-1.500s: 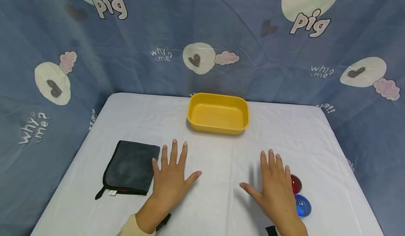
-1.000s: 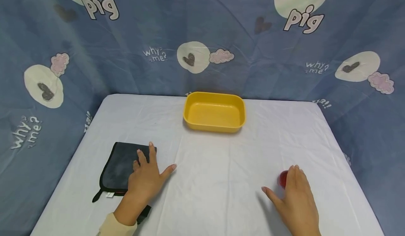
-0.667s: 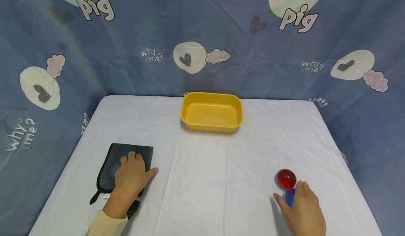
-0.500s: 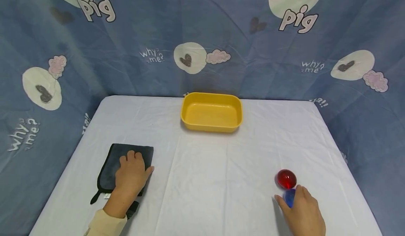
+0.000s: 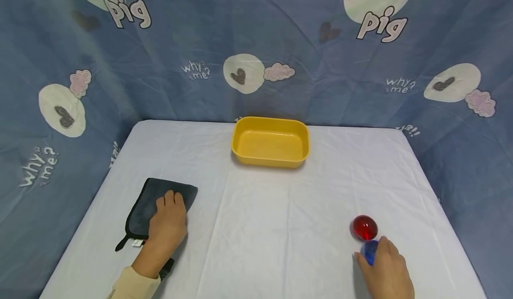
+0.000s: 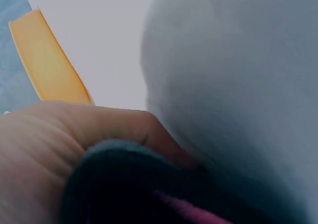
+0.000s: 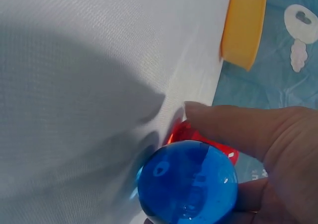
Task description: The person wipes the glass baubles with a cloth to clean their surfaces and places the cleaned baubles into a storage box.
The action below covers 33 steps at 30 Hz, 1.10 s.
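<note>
At the left of the table, my left hand (image 5: pixel 168 223) grips the right side of a dark grey square pot holder (image 5: pixel 140 210) with black trim and a hanging loop. Its fingers lie on top, and the thumb is tucked under the edge. In the left wrist view, pink lining shows inside the dark fabric (image 6: pixel 119 159). On the right, the fingers of my right hand (image 5: pixel 388 272) curl round a clear blue ball (image 7: pixel 186 184); the thumb stands slightly off it. A clear red ball (image 5: pixel 364 227) sits just beyond the blue one.
A yellow rectangular tub (image 5: pixel 270 161) stands at the back middle of the white-covered table (image 5: pixel 256 227). Behind the table hangs a blue printed curtain (image 5: pixel 168 89), which also runs along both sides.
Both hands have come down from above the table, the left onto the pot holder, the right to the blue ball. The left thumb has slipped under the pot holder, whose right edge is now raised.
</note>
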Each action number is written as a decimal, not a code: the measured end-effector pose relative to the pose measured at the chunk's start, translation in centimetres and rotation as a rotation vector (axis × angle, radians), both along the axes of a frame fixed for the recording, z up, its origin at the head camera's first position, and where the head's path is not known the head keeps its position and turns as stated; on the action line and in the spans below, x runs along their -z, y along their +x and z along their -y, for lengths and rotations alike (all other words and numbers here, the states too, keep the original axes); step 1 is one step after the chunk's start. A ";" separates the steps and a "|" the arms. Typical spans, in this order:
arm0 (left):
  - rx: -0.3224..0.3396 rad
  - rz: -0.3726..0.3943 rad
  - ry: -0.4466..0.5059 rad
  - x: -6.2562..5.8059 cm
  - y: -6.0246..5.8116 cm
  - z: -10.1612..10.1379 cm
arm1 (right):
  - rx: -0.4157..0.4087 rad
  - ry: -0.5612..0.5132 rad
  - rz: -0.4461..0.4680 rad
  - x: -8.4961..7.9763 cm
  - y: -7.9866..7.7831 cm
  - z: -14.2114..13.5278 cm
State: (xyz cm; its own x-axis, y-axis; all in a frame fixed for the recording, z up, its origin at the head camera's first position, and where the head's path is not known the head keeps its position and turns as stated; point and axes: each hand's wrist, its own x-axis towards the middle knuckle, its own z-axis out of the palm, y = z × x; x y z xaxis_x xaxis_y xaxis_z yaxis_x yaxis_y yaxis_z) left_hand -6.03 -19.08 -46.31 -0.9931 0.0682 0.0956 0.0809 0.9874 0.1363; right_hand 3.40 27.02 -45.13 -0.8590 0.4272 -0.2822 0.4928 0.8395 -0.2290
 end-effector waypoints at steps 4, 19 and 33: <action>0.014 0.050 0.013 -0.2 0.4 0.6 | -0.009 -0.014 0.009 0.0 0.1 -0.1; -0.084 0.171 0.324 -3.3 -0.1 4.2 | -0.004 -0.001 0.100 -0.6 0.4 -0.7; -0.096 0.157 0.569 -4.0 0.6 3.6 | 0.069 -0.029 0.283 0.6 0.7 -0.2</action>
